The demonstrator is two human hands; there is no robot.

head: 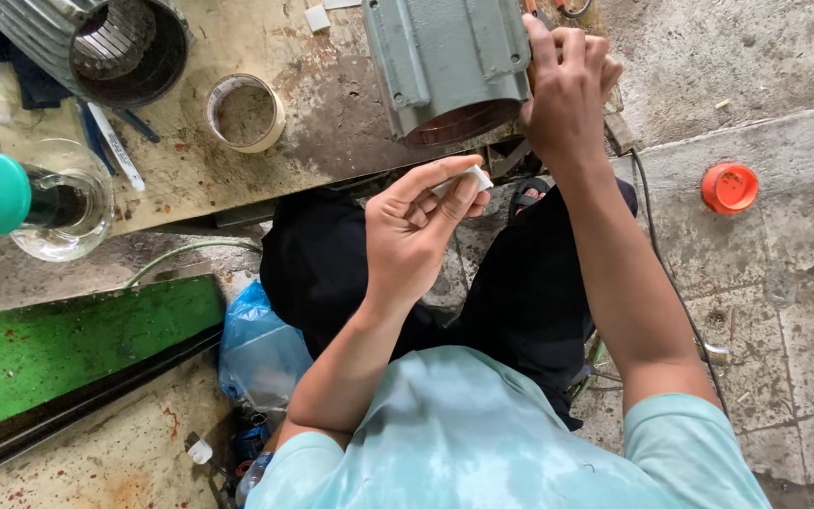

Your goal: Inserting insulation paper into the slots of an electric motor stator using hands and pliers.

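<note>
Stained wooden bench over concrete floor. Head view: grey motor housing at far bench edge is steadied by right hand, clenched on its rim; small white paper strip is pinched in left hand, just below housing opening.

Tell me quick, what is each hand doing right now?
Left hand: closed, pinching a small white piece between thumb and fingers.
Right hand: closed, gripping the edge of the grey motor housing.

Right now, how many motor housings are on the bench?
2. A grey motor housing at the top centre, under the right hand; a ribbed one at the top-left corner. Others may lie beyond the frame.
</note>
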